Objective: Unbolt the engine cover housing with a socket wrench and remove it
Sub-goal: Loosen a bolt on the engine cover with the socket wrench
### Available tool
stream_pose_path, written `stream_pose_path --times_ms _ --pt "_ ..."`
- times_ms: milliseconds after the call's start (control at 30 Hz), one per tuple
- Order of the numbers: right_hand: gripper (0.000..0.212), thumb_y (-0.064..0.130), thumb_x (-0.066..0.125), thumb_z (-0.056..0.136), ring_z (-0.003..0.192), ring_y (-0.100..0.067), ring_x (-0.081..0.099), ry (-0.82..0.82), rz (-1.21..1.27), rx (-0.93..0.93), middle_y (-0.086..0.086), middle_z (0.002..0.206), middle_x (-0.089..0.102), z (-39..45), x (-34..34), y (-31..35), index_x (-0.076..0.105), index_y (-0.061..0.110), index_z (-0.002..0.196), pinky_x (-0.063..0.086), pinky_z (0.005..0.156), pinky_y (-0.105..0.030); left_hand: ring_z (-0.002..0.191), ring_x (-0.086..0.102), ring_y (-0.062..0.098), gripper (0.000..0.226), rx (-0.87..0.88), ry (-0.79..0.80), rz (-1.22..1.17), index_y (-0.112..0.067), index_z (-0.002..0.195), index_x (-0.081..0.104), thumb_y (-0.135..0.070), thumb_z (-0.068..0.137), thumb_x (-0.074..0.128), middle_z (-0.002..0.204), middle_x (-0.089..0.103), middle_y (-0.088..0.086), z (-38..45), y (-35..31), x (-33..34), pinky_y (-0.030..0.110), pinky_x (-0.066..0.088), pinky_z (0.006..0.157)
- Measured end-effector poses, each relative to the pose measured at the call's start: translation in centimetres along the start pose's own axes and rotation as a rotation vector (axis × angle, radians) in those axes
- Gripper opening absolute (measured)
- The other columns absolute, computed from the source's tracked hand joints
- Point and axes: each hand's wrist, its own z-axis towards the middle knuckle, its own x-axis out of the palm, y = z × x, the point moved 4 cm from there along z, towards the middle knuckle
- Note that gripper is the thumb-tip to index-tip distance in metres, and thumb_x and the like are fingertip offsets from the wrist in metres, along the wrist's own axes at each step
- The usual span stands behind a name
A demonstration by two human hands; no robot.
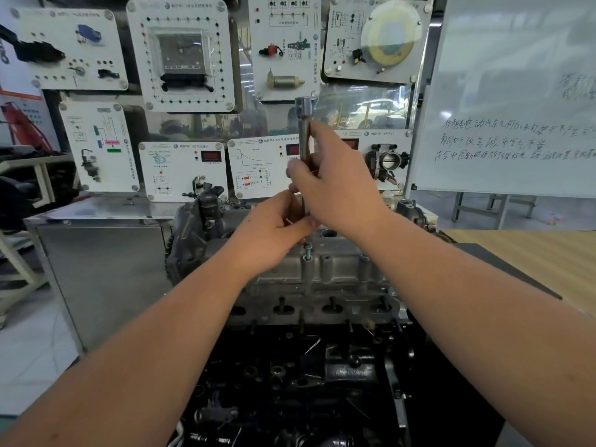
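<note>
Your right hand (335, 179) wraps its fingers round the upright socket wrench (303, 137); your left hand (274, 230) pinches its lower end. The bolt (307, 251) stands directly below your left fingers, its long axis vertical, in the engine cover housing (325, 266). Whiteboard (516, 91) handwriting is unreadable.

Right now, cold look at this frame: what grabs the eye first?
Centre frame, both hands work one upright socket wrench: the right hand grips its shaft, the left hand pinches it lower down, just above a raised bolt on the grey engine cover housing. Behind stands a wall of white training panels, with a handwritten whiteboard at right.
</note>
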Motion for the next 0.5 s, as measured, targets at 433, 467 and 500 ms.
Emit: stream_pose_path --times_ms 433,467,500 --pt "0.045 0.018 0.051 0.1 0.077 -0.02 0.073 0.061 0.064 0.019 -0.008 0.086 0.072 0.33 -0.17 -0.28 0.04 0.017 0.144 0.059 0.075 -0.046 0.085 0.071 0.022 0.045 0.016 0.058 -0.013 -0.013 0.108 0.062 -0.052 0.086 0.059 0.092 0.075 0.0 0.1 0.11 0.08 0.055 0.055 0.089" --pt "0.048 0.022 0.055 0.099 0.078 -0.021 0.073 0.046 0.061 0.025 -0.007 0.086 0.073 0.27 -0.1 -0.3 0.04 0.019 0.145 0.059 0.076 -0.045 0.084 0.07 0.022 0.052 0.014 0.039 -0.005 -0.014 0.106 0.061 -0.059 0.08 0.058 0.09 0.073 0.0 -0.05 -0.06 0.17 0.056 0.055 0.087" --pt "0.047 0.025 0.059 0.098 0.079 -0.02 0.072 0.027 0.051 0.025 -0.006 0.088 0.073 0.28 -0.11 -0.31 0.044 0.019 0.142 0.059 0.077 -0.043 0.08 0.068 0.018 0.054 0.017 0.019 0.004 -0.017 0.103 0.06 -0.064 0.076 0.058 0.086 0.071 -0.002 -0.07 -0.03 0.27 0.055 0.055 0.084"
